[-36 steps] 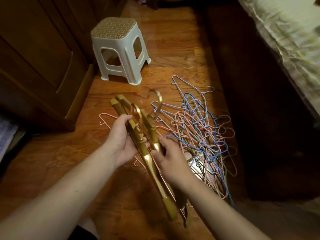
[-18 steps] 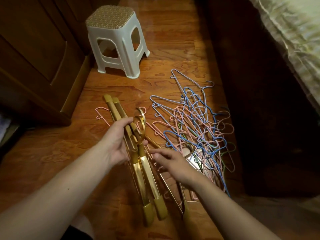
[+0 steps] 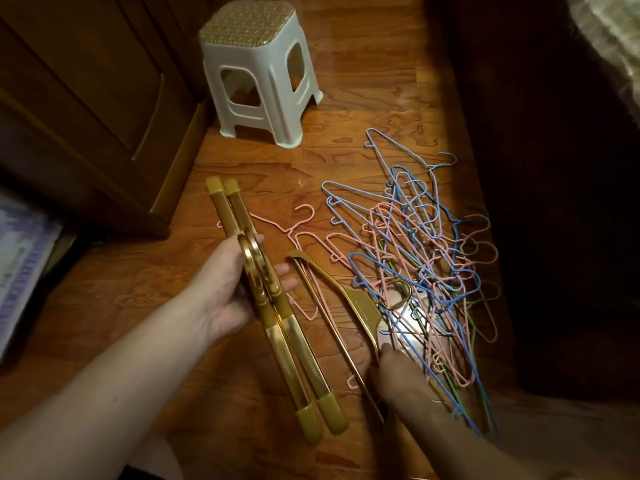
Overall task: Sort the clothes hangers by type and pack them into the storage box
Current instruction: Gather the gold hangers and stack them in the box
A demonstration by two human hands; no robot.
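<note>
My left hand point(image 3: 225, 289) grips two stacked gold hangers point(image 3: 277, 306) around their middle, holding them lengthwise over the wooden floor. A third gold hanger point(image 3: 360, 303) lies on the floor to their right, its hook tucked under the tangled pile of thin blue and pink wire hangers point(image 3: 426, 258). My right hand point(image 3: 398, 372) is down at that third hanger's near arm, fingers curled on it at the pile's edge. A single pink wire hanger point(image 3: 301, 233) lies apart, left of the pile. No storage box is in view.
A white plastic stool point(image 3: 259, 74) stands at the back. A dark wooden cabinet point(image 3: 86, 98) lines the left side. A bed's dark side point(image 3: 554, 168) runs along the right, with pale bedding point(image 3: 616, 46) above. Printed paper or a bag point(image 3: 20, 265) lies at far left.
My right hand let go of the gold bundle and moved right and down to the third gold hanger on the floor. My left hand keeps the two gold hangers, now turned more upright.
</note>
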